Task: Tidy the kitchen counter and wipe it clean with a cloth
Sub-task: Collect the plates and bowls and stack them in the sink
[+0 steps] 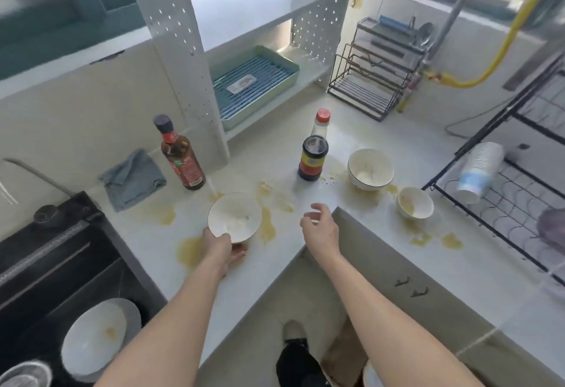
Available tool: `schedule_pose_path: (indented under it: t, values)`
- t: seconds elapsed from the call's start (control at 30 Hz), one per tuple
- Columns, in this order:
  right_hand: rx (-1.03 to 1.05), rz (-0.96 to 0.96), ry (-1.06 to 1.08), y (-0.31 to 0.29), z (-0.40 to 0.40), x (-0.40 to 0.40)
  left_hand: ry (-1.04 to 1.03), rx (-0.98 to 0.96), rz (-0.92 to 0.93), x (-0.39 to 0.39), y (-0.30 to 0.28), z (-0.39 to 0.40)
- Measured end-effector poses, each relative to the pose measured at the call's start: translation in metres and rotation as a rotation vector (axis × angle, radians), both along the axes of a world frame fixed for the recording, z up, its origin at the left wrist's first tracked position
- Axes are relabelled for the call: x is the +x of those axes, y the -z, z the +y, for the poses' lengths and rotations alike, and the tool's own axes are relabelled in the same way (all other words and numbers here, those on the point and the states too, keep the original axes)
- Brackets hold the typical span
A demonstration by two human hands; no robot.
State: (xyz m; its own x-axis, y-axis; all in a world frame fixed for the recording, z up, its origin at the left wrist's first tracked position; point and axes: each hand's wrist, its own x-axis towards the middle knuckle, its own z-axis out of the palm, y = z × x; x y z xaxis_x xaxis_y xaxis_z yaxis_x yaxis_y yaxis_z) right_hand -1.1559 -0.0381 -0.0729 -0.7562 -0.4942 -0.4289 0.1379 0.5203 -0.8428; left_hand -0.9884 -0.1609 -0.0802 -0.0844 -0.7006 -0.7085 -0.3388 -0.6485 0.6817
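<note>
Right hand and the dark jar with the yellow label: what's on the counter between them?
In the head view, only yellow spill stains on counter lie between right hand and dark jar; no dishes or bottles.

Pale stained counter (250,282), grey cloth (133,177), three bottles (180,154), two white bowls (370,169) resting on it

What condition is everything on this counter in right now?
Bowl in left hand: dirty, gripped, tilted.
Left hand: holding that bowl.
Right hand: empty, open.
Two other bowls: dirty, upright.
Grey cloth: crumpled, untouched.
Three bottles: capped, upright.
Counter: stained yellow.
</note>
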Motion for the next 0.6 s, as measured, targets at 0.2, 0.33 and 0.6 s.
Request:
schedule_pose_path:
  t: [0.2, 0.33, 0.6]
  values:
    - [-0.155, -0.34, 0.541, 0.012, -0.017, -0.099, 0.255, -0.129, -0.019, -0.051, -0.008, 0.002]
    - [-0.287, -0.514, 0.725, 0.01, -0.02, -0.152, 0.423, -0.124, 0.001, -0.095, -0.02, 0.004]
    - [-0.243, -0.367, 0.675, 0.007, 0.005, -0.177, 0.635, -0.073, -0.028, -0.135, -0.021, 0.007]
